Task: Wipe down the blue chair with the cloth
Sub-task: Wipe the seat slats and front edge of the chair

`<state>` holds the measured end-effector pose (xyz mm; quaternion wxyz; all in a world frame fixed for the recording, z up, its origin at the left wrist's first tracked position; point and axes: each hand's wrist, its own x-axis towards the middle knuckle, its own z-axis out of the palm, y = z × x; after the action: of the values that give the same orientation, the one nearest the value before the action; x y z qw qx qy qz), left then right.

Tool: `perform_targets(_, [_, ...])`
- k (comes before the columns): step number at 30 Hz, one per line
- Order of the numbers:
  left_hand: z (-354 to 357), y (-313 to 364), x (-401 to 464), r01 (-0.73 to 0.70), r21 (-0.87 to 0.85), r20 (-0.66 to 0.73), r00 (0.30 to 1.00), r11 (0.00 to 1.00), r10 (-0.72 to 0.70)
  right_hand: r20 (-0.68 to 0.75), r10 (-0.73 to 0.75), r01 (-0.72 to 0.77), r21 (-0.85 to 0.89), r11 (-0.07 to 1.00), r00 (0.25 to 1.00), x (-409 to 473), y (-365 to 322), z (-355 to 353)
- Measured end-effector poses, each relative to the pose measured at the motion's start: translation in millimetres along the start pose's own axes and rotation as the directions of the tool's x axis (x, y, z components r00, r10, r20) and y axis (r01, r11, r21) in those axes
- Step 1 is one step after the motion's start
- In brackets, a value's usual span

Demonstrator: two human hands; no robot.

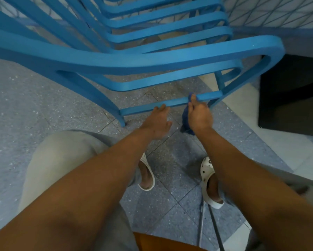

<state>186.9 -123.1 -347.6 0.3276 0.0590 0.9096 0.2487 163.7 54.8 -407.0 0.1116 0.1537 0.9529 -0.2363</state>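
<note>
The blue chair (152,58) fills the upper half of the head view, its slats and curved armrest above a low crossbar (145,107) near the floor. My right hand (199,115) grips a dark blue cloth (185,120) and presses it against the right part of that crossbar; the cloth hangs down under my palm. My left hand (157,122) reaches to the crossbar just left of it, fingers stretched out and touching the bar, holding nothing.
Speckled grey floor tiles (43,109) lie under the chair. A dark box-like object (293,98) stands at the right on a pale strip. My feet in white clogs (209,182) are below the hands. A thin metal pole (202,223) lies by my right foot.
</note>
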Motion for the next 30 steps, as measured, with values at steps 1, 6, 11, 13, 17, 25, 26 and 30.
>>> perform_targets(1, [-0.3,2.9,0.7,0.011,0.000,-0.008,1.000,1.000,-0.011,0.048,-0.070,0.074,-0.070,0.995,0.996,-4.2,-6.3,4.5])
perform_targets(6, [-2.3,12.3,7.4,0.052,0.010,-0.042,0.998,0.999,-0.051,0.178,-0.234,0.274,-0.255,0.927,0.956,-2.8,6.9,-12.3])
perform_targets(11, [0.8,19.6,9.8,0.070,0.044,0.003,0.998,0.997,-0.070,0.072,-0.123,0.139,-0.299,0.944,0.990,10.6,38.4,-39.8])
perform_targets(13, [1.2,23.2,10.4,0.082,0.046,0.007,0.997,0.996,-0.082,0.046,-0.098,0.107,-0.314,0.943,0.994,14.9,44.8,-46.4])
perform_targets(17, [2.5,35.1,14.5,0.040,0.032,0.021,0.999,0.999,-0.041,0.033,-0.078,0.085,-0.339,0.937,0.996,20.5,53.9,-52.3])
perform_targets(25, [8.3,48.4,17.1,0.016,0.039,0.039,0.999,0.999,-0.017,0.041,-0.102,0.109,-0.457,0.883,0.994,34.0,55.4,-55.2])
perform_targets(26, [7.5,48.0,17.1,0.013,0.039,0.035,0.999,0.999,-0.014,0.029,-0.103,0.104,-0.474,0.874,0.994,35.4,56.8,-55.3])
perform_targets(30, [4.5,48.2,16.7,0.006,0.019,0.029,1.000,1.000,-0.006,0.078,-0.106,0.130,-0.469,0.873,0.991,33.0,50.5,-55.3])
